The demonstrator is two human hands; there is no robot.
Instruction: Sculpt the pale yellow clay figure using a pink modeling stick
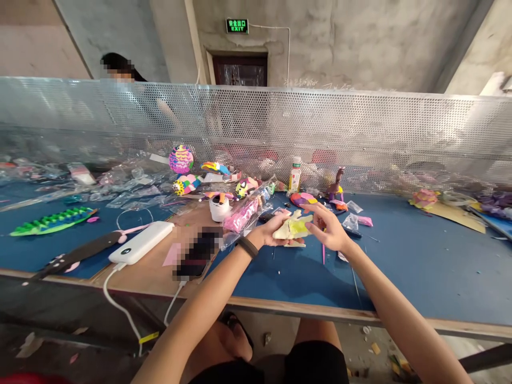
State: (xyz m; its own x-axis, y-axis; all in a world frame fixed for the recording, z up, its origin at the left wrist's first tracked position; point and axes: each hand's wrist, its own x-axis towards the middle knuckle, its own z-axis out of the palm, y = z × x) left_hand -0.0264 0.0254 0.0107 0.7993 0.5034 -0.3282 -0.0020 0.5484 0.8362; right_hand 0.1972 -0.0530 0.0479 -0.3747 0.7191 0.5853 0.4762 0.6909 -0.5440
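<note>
My left hand [267,232], with a dark band at its wrist, is closed on a pale yellow figure [294,226], which has stubby projections and a brighter yellow patch. The figure is held above the blue table top. At its right side is my right hand [328,228], fingers apart, the thumb and fingertips close to or touching the bright patch. Just below my right hand, a thin pink stick [324,254] lies on the table. Behind the figure sits a flat round piece of orange, purple and pink [303,199].
A white power bank [142,243] and a dark phone [198,253] lie left, with cables hanging over the table edge. A bottle [295,175], colourful figures and plastic bags [136,194] stand before a perforated metal screen [344,128]. Behind it is a person [120,69].
</note>
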